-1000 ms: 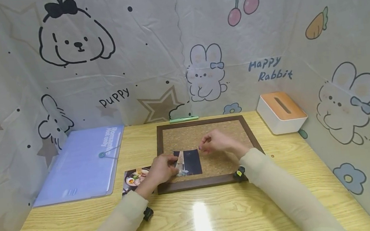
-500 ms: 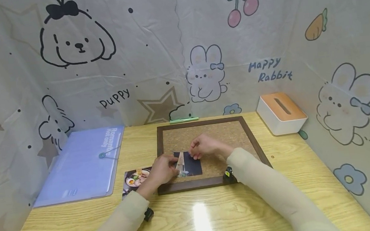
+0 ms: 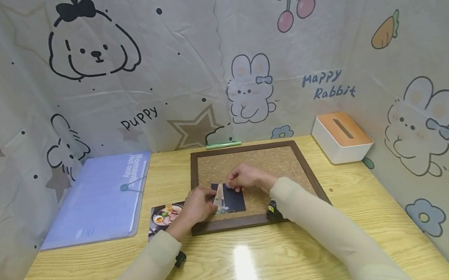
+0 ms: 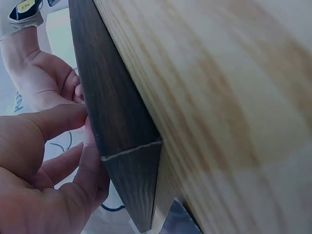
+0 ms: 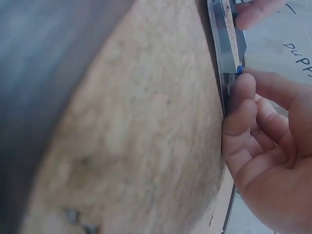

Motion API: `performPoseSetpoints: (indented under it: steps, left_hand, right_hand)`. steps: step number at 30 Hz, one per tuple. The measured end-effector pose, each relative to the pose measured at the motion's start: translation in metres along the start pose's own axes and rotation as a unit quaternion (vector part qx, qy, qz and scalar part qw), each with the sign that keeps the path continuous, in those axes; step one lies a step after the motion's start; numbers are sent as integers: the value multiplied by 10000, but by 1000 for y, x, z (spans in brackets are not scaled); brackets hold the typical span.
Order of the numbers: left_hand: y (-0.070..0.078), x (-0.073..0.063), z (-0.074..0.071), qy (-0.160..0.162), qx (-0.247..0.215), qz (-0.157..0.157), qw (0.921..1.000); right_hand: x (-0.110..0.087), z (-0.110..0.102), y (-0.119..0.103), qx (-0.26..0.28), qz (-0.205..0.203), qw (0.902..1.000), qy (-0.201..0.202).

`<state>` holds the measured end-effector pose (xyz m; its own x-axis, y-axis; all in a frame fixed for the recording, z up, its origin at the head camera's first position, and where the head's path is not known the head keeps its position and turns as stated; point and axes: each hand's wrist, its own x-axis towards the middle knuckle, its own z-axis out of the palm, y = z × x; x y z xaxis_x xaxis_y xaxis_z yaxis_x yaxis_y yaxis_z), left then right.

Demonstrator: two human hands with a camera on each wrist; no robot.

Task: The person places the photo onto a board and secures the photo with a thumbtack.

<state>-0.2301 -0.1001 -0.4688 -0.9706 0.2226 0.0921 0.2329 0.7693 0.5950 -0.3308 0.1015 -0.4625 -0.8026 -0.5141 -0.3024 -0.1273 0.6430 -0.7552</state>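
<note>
The person's left hand [image 3: 196, 204] has its fingers spread and resting on the left part of a dark photo [image 3: 235, 200], which lies toward the near left of the framed cork board [image 3: 271, 162] on the table [image 3: 204, 268]. Over the photo's upper part, the right hand [image 3: 248, 176] pinches a small blue pin [image 5: 240, 70] between thumb and forefinger. Just left of the board I can see a ramen photo [image 3: 167, 215], partly behind the left wrist, with a blue folder [image 3: 96, 197] farther left and a tissue box [image 3: 342, 137] beyond the board's right side.
</note>
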Motion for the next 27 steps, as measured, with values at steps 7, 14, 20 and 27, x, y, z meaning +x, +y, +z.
performPoseSetpoints:
  steps: [7,14,20,27]
  left_hand:
    - [0,-1,1,-32,-26,-71,10000]
    - [-1,-1,1,-18,-31,-22,10000]
    - [-1,0,0,-5,-25,13,10000]
    - [-1,0,0,-64,-66,-101,9999]
  right_hand:
    - [0,2,-3,-231,30,9997,30]
    - [5,0,2,-133,77,9998,-92]
    - [5,-1,-2,-156,101,9998,-111]
    - [6,1,-4,-194,236,9995,4]
